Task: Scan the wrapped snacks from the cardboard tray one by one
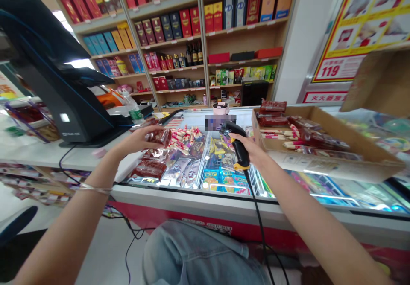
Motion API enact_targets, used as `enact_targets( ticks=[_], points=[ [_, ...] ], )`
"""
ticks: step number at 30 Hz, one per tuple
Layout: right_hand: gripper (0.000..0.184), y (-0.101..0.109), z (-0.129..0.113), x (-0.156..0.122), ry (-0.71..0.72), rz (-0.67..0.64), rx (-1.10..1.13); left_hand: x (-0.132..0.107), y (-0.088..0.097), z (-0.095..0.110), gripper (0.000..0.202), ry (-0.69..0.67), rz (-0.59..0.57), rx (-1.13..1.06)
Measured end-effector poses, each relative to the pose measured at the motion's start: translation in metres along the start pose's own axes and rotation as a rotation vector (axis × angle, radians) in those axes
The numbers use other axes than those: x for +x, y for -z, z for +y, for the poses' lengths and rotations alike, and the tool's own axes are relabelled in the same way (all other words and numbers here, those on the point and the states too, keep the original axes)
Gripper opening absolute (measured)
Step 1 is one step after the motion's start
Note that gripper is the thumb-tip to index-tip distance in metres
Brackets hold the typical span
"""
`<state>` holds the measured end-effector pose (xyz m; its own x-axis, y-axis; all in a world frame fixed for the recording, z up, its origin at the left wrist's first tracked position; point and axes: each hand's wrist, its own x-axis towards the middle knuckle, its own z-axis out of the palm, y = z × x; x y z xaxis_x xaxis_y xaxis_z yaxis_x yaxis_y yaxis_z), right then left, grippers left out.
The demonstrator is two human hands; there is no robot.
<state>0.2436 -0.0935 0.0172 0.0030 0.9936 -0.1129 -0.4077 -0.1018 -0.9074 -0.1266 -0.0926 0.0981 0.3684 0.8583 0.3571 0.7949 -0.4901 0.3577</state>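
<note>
our left hand (144, 139) grasps a glossy brown packet (162, 137) from above, near the stacked packets (149, 170) on the freezer (141, 194), seemingly to steady its slick wrapper. our right hand (251, 148) wraps the handle of the black scanner (240, 149), likely to leave its head clear.

Pretty clearly a shop, and I'd say the checkout end of it. The back wall is all shelves (240, 45) crammed with gift-style boxes (185, 22) and bottles (194, 55), with little tags (209, 33) running along the edges. Up front there's a glass-topped freezer (192, 197) full of bright packs (229, 181). Dead giveaways: the big black till (64, 84) on the left worktop (41, 150) and a corded handheld scanner (241, 148). Definitely not somebody's kitchen lol.
</note>
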Motion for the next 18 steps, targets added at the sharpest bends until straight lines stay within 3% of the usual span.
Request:
enact_targets(
  ticks=[4,7,10,12,14,18],
  points=[
    [0.015,-0.006,-0.012,-0.016,0.103,-0.036,-0.034,-0.015,-0.012,-0.037,0.065,-0.001,-0.201,0.189],
    [0.018,0.000,-0.038,-0.042,0.212,-0.049,-0.062,-0.014,-0.027,-0.053,0.070,0.039,-0.182,0.114],
    [0.020,0.027,-0.076,-0.068,0.315,0.035,-0.118,-0.009,-0.032,-0.053,0.078,0.075,-0.158,-0.018],
    [0.019,0.057,-0.101,-0.080,0.347,0.163,-0.173,-0.003,-0.033,-0.041,0.080,0.055,-0.133,-0.097],
    [0.015,0.093,-0.124,-0.087,0.383,0.330,-0.213,0.007,-0.037,-0.014,0.075,-0.020,-0.088,-0.205],
    [0.011,0.169,-0.153,-0.093,0.461,0.620,-0.297,0.046,-0.066,0.071,0.046,-0.275,-0.067,-0.339]
  ],
)
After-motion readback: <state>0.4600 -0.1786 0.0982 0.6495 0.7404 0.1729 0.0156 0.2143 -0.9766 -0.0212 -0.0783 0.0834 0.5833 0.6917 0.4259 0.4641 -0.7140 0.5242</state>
